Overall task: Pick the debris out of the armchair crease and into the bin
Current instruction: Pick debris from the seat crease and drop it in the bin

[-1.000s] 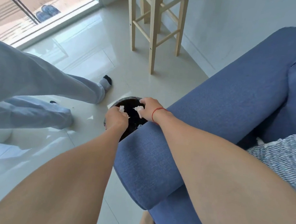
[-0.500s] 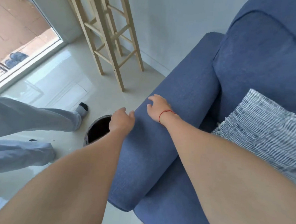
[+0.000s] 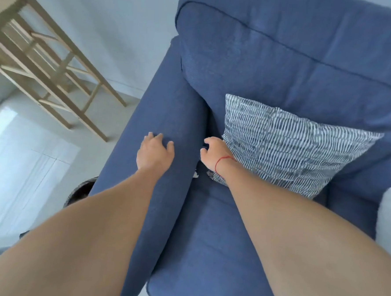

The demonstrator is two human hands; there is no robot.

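Note:
The blue armchair [image 3: 275,61] fills the right of the view. My left hand [image 3: 154,153] rests palm down on its left armrest [image 3: 160,104], fingers spread, holding nothing. My right hand [image 3: 212,154], with a red thread on the wrist, hovers over the crease [image 3: 208,123] between armrest and seat, fingers curled and apart, empty. A small white scrap of debris [image 3: 195,175] lies in the crease just below that hand. The dark bin [image 3: 82,190] stands on the floor left of the armrest, mostly hidden by my left forearm.
A blue-and-white striped cushion [image 3: 293,147] leans on the seat right of my right hand. A wooden stool [image 3: 42,60] stands at the upper left on the pale tiled floor [image 3: 29,160]. A white object [image 3: 389,221] shows at the right edge.
Both hands left the bin, where they held white scraps, and came back empty over the armrest. My right hand moved on to the crease. The view swung right toward the seat.

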